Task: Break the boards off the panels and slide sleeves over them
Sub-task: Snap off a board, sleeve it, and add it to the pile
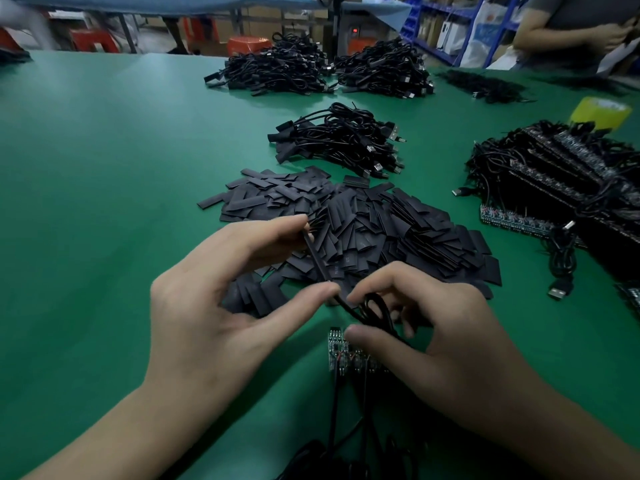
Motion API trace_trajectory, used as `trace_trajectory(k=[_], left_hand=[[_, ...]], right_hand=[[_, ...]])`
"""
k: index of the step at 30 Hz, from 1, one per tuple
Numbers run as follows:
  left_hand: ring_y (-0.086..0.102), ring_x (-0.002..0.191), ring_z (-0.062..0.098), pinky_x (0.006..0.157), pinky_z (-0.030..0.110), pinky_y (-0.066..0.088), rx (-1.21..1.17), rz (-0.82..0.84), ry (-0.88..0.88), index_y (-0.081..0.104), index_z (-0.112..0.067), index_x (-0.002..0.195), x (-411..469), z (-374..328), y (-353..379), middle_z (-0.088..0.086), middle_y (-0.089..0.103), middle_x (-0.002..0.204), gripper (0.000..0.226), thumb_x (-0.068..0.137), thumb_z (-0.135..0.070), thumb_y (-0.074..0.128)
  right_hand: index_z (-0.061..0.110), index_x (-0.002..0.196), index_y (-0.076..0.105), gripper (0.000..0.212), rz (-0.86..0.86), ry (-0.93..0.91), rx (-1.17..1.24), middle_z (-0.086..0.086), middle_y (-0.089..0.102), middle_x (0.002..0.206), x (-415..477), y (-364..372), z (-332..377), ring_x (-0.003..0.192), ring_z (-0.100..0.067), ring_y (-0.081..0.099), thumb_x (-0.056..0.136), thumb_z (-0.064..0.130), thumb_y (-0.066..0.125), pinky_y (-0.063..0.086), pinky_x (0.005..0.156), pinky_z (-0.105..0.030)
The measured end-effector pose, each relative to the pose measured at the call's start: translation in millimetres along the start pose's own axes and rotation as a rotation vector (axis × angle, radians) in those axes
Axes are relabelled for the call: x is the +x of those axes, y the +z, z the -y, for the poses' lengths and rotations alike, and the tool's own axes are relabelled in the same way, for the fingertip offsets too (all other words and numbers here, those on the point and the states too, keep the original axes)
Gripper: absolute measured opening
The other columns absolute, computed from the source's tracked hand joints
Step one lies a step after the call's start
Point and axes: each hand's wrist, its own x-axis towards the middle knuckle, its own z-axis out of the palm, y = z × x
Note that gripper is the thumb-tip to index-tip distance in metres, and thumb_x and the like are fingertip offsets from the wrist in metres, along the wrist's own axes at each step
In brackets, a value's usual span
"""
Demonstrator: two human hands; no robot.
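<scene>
The left hand (207, 306) pinches a black sleeve (317, 258) between thumb and forefinger, while the right hand (450, 351) fingers (398, 277) pinch a looped cable (367, 306) just above the boards (336, 351).

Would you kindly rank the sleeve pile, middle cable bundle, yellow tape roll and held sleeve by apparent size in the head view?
1. sleeve pile
2. cable bundle
3. tape roll
4. held sleeve, a thin strip seen edge-on
The tape lies much farther away, so its true size against the sleeve is unsure.

Even, soft overhead light, faint shadows; wide-angle bending at edges, background blurred.
</scene>
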Motion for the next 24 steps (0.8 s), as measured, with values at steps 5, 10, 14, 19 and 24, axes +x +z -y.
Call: trace_trajectory(k=[5, 10, 14, 19, 24], left_hand=[[0.071, 0.098, 0.017, 0.089, 0.034, 0.057, -0.086, 0.017, -0.018, 0.076, -0.022, 0.109, 5.2, -0.9, 5.4, -0.006, 0.073, 0.103, 0.042, 0.072, -0.042, 0.081], [0.069, 0.099, 0.019, 0.090, 0.036, 0.057, -0.130, 0.083, -0.061, 0.073, -0.024, 0.118, 4.2, 3.4, 9.5, -0.006, 0.069, 0.106, 0.051, 0.071, -0.044, 0.081], [0.068, 0.098, 0.016, 0.089, 0.029, 0.054, -0.104, 0.089, -0.058, 0.072, -0.027, 0.120, 3.6, 6.5, 8.3, -0.010, 0.067, 0.106, 0.053, 0.072, -0.046, 0.079], [0.065, 0.097, 0.011, 0.086, 0.016, 0.048, -0.001, 0.135, -0.031, 0.065, -0.030, 0.130, 3.3, 6.0, 8.0, -0.017, 0.064, 0.106, 0.056, 0.080, -0.053, 0.076], [0.056, 0.088, 0.001, 0.080, 0.031, 0.051, 0.280, 0.328, 0.074, 0.074, -0.038, 0.103, -1.9, -0.6, 10.4, -0.021, 0.058, 0.088, 0.047, 0.087, -0.073, 0.048]], right_hand=[[0.033, 0.100, 0.068, 0.016, 0.144, 0.176, 0.329, -0.002, 0.057, 0.066, 1.3, 3.5, -2.0, 0.054, -0.014, 0.050, 0.087, 0.044, 0.069, 0.045, 0.053, -0.032], [0.021, 0.100, 0.071, 0.012, 0.245, 0.308, 0.597, -0.010, 0.071, 0.070, 5.5, 1.1, -2.0, 0.053, -0.009, 0.060, 0.094, 0.031, 0.067, 0.046, 0.053, -0.018], [0.017, 0.108, 0.070, 0.031, 0.252, 0.376, 0.622, -0.009, 0.074, 0.075, 8.4, -4.5, -2.4, 0.052, -0.017, 0.061, 0.088, 0.038, 0.060, 0.049, 0.058, -0.023], [0.027, 0.107, 0.073, 0.030, 0.193, 0.383, 0.520, -0.008, 0.075, 0.079, 20.5, -30.3, -3.1, 0.043, -0.018, 0.058, 0.083, 0.041, 0.061, 0.045, 0.044, -0.020], [0.049, 0.106, 0.071, 0.028, 0.011, 0.308, 0.006, 0.003, 0.072, 0.074, 68.8, -83.8, -17.9, 0.050, -0.004, 0.056, 0.080, 0.057, 0.062, 0.039, 0.044, -0.015]])
